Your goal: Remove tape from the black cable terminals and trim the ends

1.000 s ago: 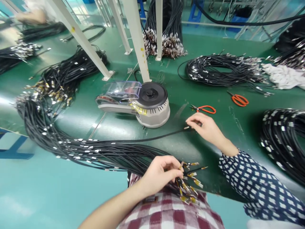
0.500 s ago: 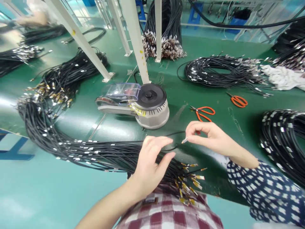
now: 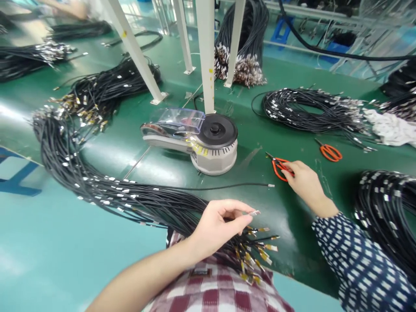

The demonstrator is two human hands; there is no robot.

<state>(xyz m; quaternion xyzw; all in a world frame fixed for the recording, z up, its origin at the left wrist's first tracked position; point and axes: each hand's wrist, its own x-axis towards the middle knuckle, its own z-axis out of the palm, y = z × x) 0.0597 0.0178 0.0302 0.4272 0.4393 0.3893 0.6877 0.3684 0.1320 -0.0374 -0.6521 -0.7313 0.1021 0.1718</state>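
Note:
My left hand (image 3: 224,223) pinches a black cable near its pale metallic end (image 3: 255,212), above the long bundle of black cables (image 3: 156,197) along the table's near edge. Yellow-taped cable ends (image 3: 256,255) fan out beside and below it. On the right, my right hand (image 3: 300,180) has its fingers closed on the handles of the orange-handled scissors (image 3: 280,168), which lie on the green table with the tips pointing away to the left. A single cable (image 3: 240,185) stretches between the bundle and the open table surface.
A round tape dispenser (image 3: 214,147) stands in the middle, near white posts (image 3: 208,65). A second orange-handled pair (image 3: 330,152), coiled cables (image 3: 292,108), a large coil (image 3: 377,203) and white cloth (image 3: 390,128) lie right. Another person's arm (image 3: 69,8) shows top left.
My right hand has left the cable end and moved right onto the scissors. My left hand has closed on a cable near its end. The whole view has shifted slightly.

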